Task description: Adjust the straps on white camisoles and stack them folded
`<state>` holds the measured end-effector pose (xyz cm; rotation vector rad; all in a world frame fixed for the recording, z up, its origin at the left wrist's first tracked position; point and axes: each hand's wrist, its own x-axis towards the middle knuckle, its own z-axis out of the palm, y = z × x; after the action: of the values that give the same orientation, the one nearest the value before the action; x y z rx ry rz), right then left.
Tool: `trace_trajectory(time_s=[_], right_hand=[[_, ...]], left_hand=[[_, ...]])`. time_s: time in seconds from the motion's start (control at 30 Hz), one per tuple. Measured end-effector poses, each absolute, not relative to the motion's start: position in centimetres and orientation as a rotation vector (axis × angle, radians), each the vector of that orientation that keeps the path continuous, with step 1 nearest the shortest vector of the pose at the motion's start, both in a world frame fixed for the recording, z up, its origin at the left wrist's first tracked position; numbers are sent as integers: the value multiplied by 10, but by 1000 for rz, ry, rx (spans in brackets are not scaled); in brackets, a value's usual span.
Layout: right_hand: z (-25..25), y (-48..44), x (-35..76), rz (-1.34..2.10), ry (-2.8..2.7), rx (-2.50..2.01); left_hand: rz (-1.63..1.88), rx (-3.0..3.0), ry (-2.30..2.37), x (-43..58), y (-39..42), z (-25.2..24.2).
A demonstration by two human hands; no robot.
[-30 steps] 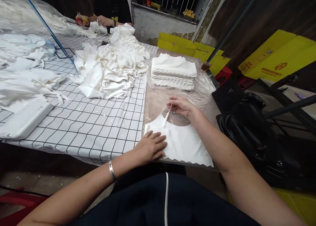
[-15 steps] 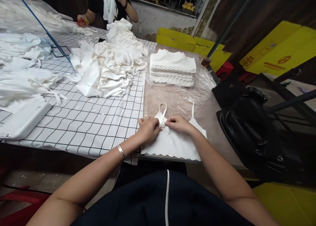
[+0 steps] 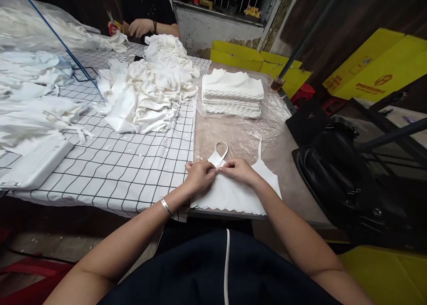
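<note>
A white camisole (image 3: 233,191) with thin straps and a wavy hem lies flat at the table's front edge. My left hand (image 3: 200,175) is closed, its fingertips pinching the left strap (image 3: 221,150) near the neckline. Against it, my right hand (image 3: 239,170) pinches the same strap, which loops up above both hands. The exact spot between the fingertips is too small to make out. The right strap (image 3: 259,146) lies loose on the plastic sheet. Behind the camisole stands a neat stack of folded white garments (image 3: 231,94).
A heap of white garments (image 3: 143,91) covers the checked cloth (image 3: 133,167), with more piles on the left beside a white flat box (image 3: 36,165). A co-worker's hand holds scissors (image 3: 115,24) across the table. A black bag (image 3: 333,176) sits right, and yellow boxes (image 3: 236,54) stand behind.
My hands have come closer together at the strap, and its loop has opened wider. Across the table, the co-worker has lowered a white cloth and raised the scissors.
</note>
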<state>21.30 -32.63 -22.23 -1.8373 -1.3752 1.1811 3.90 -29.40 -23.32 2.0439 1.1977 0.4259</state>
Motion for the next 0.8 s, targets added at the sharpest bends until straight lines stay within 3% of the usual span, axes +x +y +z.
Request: trace_trajectory(time_s=[0.23, 0.47, 0.6, 0.7, 0.8], right_hand=[[-226, -325, 207, 1126, -1453, -1766], [-220, -329, 215, 466, -2150, -1890], [-210, -325, 237, 588, -1941, -1956], [-194, -321, 247, 703, -1638, -1921], [-166, -328, 241, 617, -1610, -1796]], left_hand=[[483, 2038, 1137, 38, -297, -235], [455, 2107, 1185, 36, -298, -239], [387, 2265, 1190, 29, -298, -234], [535, 2300, 1178, 30, -300, -223], [560, 1847, 987, 39, -297, -212]])
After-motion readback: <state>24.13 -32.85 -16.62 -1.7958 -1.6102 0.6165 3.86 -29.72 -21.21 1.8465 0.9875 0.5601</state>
